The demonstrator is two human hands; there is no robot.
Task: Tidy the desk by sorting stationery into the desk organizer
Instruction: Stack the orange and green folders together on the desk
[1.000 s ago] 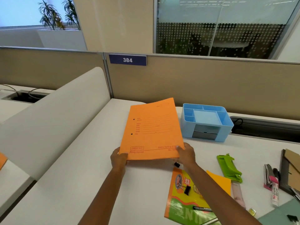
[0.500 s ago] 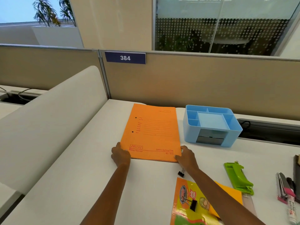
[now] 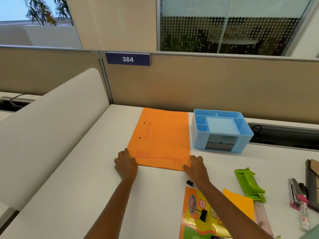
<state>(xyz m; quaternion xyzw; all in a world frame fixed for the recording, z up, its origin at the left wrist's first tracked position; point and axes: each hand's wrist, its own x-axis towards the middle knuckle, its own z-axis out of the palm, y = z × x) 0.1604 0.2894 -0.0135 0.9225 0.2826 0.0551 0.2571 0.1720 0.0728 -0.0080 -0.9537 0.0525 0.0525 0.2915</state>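
Note:
An orange file folder [image 3: 164, 135] lies flat on the white desk [image 3: 86, 195], just left of the light blue desk organizer [image 3: 198, 140], whose compartments hold nothing I can see. My left hand [image 3: 126, 164] grips the folder's near left corner with curled fingers. At the near right corner, my right hand [image 3: 196, 167] holds the folder the same way. Loose stationery lies to the right: a green hole punch [image 3: 250, 185], a pink and grey stapler [image 3: 296, 194], a marker [image 3: 304, 216] and a clear ruler [image 3: 262, 216].
A small black binder clip [image 3: 189, 182] sits by my right wrist. A colourful booklet [image 3: 195, 218] with another clip [image 3: 203, 215] on it and a yellow-orange sheet [image 3: 240, 202] lie under my right forearm. A beige partition [image 3: 224, 87] backs the desk; a white divider [image 3: 51, 126] bounds the left.
The folder was held tilted above the desk; it has come down and forward and now lies flat beside the organizer. Both hands stayed at its near corners.

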